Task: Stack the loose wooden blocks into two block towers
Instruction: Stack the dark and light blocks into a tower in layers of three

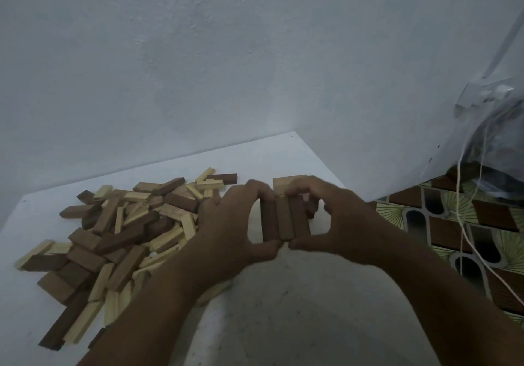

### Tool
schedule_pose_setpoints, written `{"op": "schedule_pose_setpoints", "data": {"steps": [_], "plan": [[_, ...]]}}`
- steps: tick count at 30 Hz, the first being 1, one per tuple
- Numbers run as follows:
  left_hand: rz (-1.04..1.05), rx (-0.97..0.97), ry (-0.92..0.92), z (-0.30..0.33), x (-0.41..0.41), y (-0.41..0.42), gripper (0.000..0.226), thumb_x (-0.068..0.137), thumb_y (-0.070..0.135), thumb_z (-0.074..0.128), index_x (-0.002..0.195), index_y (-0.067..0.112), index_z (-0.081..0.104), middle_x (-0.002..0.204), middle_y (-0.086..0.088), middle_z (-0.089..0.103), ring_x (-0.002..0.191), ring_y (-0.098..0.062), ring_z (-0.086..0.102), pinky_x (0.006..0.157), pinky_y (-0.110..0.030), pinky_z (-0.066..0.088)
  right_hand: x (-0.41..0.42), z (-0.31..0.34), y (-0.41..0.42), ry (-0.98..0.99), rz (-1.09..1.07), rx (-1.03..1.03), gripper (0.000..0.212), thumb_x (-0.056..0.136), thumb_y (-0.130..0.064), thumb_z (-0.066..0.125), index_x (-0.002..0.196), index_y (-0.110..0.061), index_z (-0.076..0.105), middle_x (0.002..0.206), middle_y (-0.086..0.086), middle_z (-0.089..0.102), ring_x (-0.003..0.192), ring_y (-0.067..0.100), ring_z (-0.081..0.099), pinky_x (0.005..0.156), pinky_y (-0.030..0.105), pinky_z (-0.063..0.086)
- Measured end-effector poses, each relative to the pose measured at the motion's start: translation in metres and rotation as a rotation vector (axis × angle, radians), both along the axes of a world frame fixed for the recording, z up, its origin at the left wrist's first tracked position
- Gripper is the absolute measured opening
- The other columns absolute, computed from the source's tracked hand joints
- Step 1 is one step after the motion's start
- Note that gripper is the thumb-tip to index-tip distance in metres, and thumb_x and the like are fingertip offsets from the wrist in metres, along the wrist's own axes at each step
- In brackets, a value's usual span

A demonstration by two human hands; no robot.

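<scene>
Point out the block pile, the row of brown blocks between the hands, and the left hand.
block pile (124, 232): head view, middle of the heap.
row of brown blocks (285, 219): head view, middle block's top face.
left hand (238, 224): head view, back of hand.

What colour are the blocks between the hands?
Dark brown. The three blocks lie side by side, held between the left hand and right hand, seen in the head view.

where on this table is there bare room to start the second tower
Bare patches: the near table between the two forearms, and the far strip between the block pile and the wall. Crowded: the whole left side under the pile, and the right middle, where the left hand and right hand grip three blocks above a started stack.
</scene>
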State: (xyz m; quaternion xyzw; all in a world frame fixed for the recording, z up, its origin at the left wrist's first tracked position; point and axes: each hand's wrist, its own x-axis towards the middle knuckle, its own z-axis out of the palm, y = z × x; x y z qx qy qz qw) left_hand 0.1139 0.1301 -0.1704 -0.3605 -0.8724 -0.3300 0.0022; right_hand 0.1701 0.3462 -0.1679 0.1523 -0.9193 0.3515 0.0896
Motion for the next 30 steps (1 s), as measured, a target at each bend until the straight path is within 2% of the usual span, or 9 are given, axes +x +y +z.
{"op": "schedule_pose_setpoints", "data": {"steps": [3,7,11,15,22,27,30], "plan": [[-0.031,0.062,-0.012,0.008,-0.019,0.013,0.058,0.065,0.043,0.076,0.113,0.039,0.044,0.116,0.019,0.053,0.112,-0.011,0.052,0.094,-0.045,0.046,-0.016,0.014,0.013,0.005,0.006,0.006,0.069,0.063,-0.038,0.087,0.120,-0.036,0.048,0.114,-0.023,0.054,0.093,0.000,0.051,0.074,0.006,0.040],[-0.042,0.016,-0.037,0.014,-0.037,0.030,0.060,0.068,0.039,0.078,0.116,0.036,0.042,0.119,0.019,0.051,0.115,-0.012,0.048,0.093,-0.047,0.045,-0.040,0.015,0.032,-0.008,-0.001,0.067,0.073,0.064,-0.043,0.085,0.125,-0.039,0.045,0.118,-0.026,0.052,0.090,0.008,0.050,0.073,0.018,0.045],[-0.023,-0.027,-0.077,0.011,-0.051,0.044,0.063,0.070,0.043,0.080,0.117,0.042,0.038,0.123,0.018,0.049,0.116,-0.014,0.046,0.095,-0.048,0.042,-0.061,0.011,0.046,-0.074,-0.008,0.076,0.073,0.064,-0.042,0.085,0.120,-0.049,0.041,0.116,-0.032,0.049,0.094,0.004,0.049,0.071,0.010,0.042],[-0.018,-0.032,-0.132,0.006,-0.060,0.050,0.064,0.072,0.038,0.081,0.116,0.043,0.035,0.121,0.019,0.051,0.115,-0.013,0.044,0.096,-0.048,0.042,-0.075,0.002,0.054,-0.119,-0.021,0.094,0.072,0.063,-0.043,0.085,0.116,-0.056,0.038,0.114,-0.037,0.047,0.093,0.005,0.049,0.063,0.011,0.044],[-0.016,-0.063,-0.137,-0.004,-0.063,0.054,0.064,0.075,0.038,0.080,0.121,0.040,0.034,0.121,0.019,0.052,0.118,-0.013,0.045,0.093,-0.040,0.040,-0.079,-0.009,0.056,-0.146,-0.004,0.049,0.071,0.064,-0.037,0.087,0.118,-0.045,0.041,0.111,-0.037,0.045,0.094,-0.010,0.045,0.067,0.006,0.043],[-0.004,-0.050,-0.151,-0.005,-0.065,0.054,0.069,0.075,0.038,0.081,0.125,0.039,0.034,0.124,0.017,0.051,0.120,-0.014,0.045,0.098,-0.048,0.043,-0.079,-0.006,0.054,-0.137,-0.014,0.044,0.071,0.066,-0.034,0.086,0.119,-0.043,0.040,0.110,-0.038,0.042,0.096,-0.018,0.042,0.066,0.000,0.040],[0.000,-0.062,-0.159,-0.007,-0.066,0.053,0.070,0.074,0.040,0.081,0.123,0.042,0.032,0.124,0.018,0.051,0.120,-0.014,0.046,0.098,-0.049,0.043,-0.079,-0.007,0.055,-0.156,-0.013,0.053,0.071,0.065,-0.040,0.086,0.120,-0.046,0.041,0.116,-0.032,0.047,0.094,-0.005,0.048,0.067,0.005,0.041]]}}
